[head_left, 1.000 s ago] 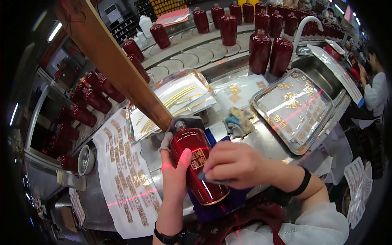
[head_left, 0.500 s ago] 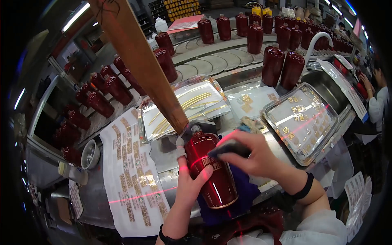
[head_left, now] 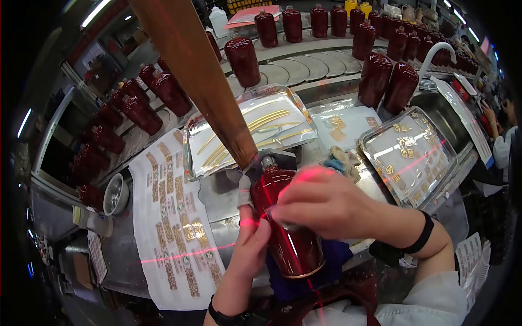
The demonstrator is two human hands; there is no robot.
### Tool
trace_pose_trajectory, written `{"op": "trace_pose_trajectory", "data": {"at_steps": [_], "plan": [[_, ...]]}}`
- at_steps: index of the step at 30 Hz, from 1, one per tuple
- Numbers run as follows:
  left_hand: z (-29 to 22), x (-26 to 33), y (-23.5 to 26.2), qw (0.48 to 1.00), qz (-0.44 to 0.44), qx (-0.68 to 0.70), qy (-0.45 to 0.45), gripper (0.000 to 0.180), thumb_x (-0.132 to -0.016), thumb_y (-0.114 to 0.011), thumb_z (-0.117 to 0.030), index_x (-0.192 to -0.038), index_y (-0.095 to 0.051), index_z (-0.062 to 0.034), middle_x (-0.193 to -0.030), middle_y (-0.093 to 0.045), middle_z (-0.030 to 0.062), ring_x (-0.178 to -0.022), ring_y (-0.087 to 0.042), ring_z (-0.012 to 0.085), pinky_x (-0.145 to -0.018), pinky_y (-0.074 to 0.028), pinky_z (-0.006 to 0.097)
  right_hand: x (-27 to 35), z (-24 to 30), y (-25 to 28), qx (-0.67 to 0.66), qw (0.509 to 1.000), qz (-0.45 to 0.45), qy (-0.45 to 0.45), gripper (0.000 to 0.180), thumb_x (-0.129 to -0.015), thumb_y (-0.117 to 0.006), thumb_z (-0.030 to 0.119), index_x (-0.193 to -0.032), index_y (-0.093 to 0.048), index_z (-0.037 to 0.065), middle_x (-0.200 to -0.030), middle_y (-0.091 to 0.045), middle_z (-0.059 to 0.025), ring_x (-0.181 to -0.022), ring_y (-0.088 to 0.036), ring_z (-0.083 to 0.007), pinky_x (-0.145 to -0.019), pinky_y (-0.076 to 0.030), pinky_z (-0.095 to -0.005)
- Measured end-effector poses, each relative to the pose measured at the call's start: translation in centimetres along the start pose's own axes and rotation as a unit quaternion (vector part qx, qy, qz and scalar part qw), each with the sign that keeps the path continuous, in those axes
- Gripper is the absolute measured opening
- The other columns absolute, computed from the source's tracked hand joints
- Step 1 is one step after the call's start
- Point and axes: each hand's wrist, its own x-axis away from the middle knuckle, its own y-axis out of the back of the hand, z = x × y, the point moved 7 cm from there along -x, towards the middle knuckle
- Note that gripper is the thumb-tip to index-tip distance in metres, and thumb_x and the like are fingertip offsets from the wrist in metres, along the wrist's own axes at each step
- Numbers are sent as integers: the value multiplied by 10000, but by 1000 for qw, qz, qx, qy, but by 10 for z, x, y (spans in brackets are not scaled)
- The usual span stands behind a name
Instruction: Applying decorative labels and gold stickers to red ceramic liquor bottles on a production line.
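A glossy dark red bottle [head_left: 302, 254] lies tilted back on a purple cloth [head_left: 338, 255], its neck by the foot of a wooden post [head_left: 209, 89]. Against the bottle's left side my left hand [head_left: 250, 244] is closed, thumb on the front and a white-covered finger along the shoulder. My right hand [head_left: 326, 201], somewhat blurred, presses on the bottle's front. Its fingers are closed round a dark, flat scraper-like pad, now mostly hidden beneath them. The gold emblem on the bottle is covered by this hand. Red laser lines cross on the bottle.
A white sheet of gold decals [head_left: 142, 244] lies at left, near a metal bowl [head_left: 116, 195]. One tray [head_left: 187, 163] holds gold strips; another tray [head_left: 405, 205] holds small gold pieces. Red bottles [head_left: 242, 61] line a conveyor behind. A sink [head_left: 443, 108] is at right.
My right hand has moved down and left over the emblem, hiding the pad. My left thumb has drawn back from the emblem. The bottles on the conveyor have shifted in view.
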Motion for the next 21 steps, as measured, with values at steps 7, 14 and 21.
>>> {"op": "trace_pose_trajectory", "data": {"at_steps": [7,14,21], "plan": [[4,-6,-3,1000,20,13,-19,701,-952,-334,-516,-1454,-55,-113,-1429,-330,133,-1288,-393,288,-1060,-335,439,14,3,18,-28,999,-37,-25,269,-635,-654,8,-896,-646,74,-842,-605,-47,-787,-581,-245,-644,-478,-340],[0,-5,1,998,-51,-20,-37,798,-892,-551,-271,-1466,-19,-114,-1405,-331,137,-1245,-422,259,-1020,-375,395,56,-10,0,-252,938,-7,-236,212,-725,-684,20,-932,-659,62,-872,-642,-78,-798,-618,-194,-693,-488,-308],[-3,-7,2,998,2,-39,-56,963,-778,-671,-167,-1462,4,-99,-1374,-351,164,-1235,-433,263,-1017,-377,392,44,-27,5,-205,943,-53,-255,180,-773,-697,28,-943,-638,20,-847,-656,-64,-742,-623,-114,-664,-486,-228]]}}
